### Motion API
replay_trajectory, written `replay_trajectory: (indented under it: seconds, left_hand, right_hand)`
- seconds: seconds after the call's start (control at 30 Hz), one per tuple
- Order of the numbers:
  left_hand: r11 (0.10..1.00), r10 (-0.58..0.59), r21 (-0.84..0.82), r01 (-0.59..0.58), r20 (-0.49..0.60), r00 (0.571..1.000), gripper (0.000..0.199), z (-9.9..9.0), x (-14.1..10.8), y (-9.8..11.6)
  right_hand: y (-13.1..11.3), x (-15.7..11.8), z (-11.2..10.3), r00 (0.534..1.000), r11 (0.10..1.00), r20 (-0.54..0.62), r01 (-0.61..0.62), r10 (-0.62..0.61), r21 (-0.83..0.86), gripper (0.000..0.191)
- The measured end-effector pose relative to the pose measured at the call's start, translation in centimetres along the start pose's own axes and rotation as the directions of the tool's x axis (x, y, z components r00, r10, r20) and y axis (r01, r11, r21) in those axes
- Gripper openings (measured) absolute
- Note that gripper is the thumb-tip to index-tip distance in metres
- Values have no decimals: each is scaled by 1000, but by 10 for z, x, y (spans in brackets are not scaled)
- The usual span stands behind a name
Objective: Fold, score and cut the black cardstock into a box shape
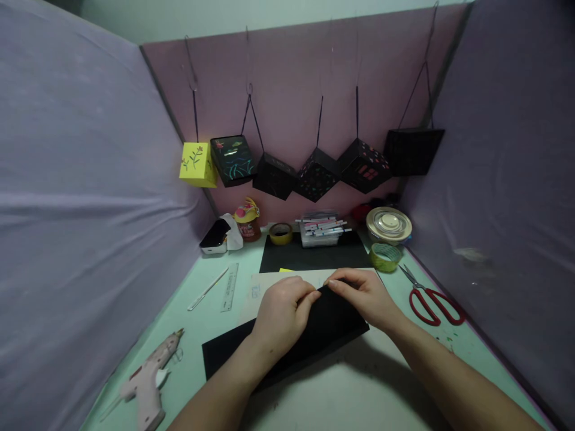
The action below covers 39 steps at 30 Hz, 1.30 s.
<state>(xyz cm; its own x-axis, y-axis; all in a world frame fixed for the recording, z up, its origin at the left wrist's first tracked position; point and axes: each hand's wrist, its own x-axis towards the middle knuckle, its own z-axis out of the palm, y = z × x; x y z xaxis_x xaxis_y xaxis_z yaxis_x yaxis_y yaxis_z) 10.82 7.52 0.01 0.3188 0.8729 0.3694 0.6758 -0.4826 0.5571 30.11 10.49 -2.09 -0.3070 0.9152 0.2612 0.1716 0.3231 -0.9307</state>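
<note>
Black card (341,317), long and flat, is over the pale board (332,389), toward six o'clock on the green table (193,335), and in the head view I see that the left hand (283,305) and the right hand (363,296) are both pinching its far edge between thumb and finger, close to each other. Around this card, the pink glue gun (150,380) lies at eight o'clock, the clear ruler (229,288) at ten, and the red-handled scissors (418,287) between two and three.
</note>
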Motion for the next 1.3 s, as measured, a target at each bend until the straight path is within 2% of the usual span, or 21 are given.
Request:
replay_trajectory:
  seconds: [0.17, 0.27, 0.5, 0.63, 0.77, 0.9, 1.03, 1.13, 1.23, 1.3]
  left_hand:
    - [999, -24, -24, 25, 16, 1000, 15, -3, 2, 0]
    - [999, -37, -8, 37, 23, 999, 15, -3, 2, 0]
    - [998, -18, 61, 15, 40, 999, 14, 3, -1, -1]
    - [1000, -5, 22, 3, 61, 998, 13, 4, 0, -1]
    - [999, -36, 34, 34, 31, 999, 12, 1, 2, -3]
    - [984, -78, 159, 79, -8, 997, 13, -7, 4, -9]
    - [967, -142, 215, 138, 6, 990, 13, -21, 7, -20]
    - [961, -209, 200, 189, 86, 974, 15, -31, 9, -29]
    - [977, -192, 134, 169, 190, 963, 20, -32, 12, -41]
    - [979, -183, 125, 158, 225, 957, 22, -27, 15, -52]
  right_hand:
    - [2, 2, -8, 985, 983, 122, -138, 124, 117, 33]
    - [2, 2, -8, 977, 975, 141, -177, 158, 131, 37]
    - [-3, 0, -3, 995, 995, 86, -36, 44, -90, 15]
    - [-7, -1, -5, 997, 980, 66, 56, -44, -193, 15]
    - [-7, 0, -11, 998, 974, 22, 60, -56, -219, 15]
    - [0, 5, -25, 995, 979, -94, -45, 27, -199, 21]
    - [9, 13, -46, 963, 979, -190, -202, 193, -27, 26]
    - [14, 17, -58, 945, 960, -170, -276, 278, 35, 27]
    - [23, 20, -63, 947, 953, -121, -302, 297, -23, 29]
    - [35, 23, -64, 951, 947, -83, -306, 299, -94, 29]
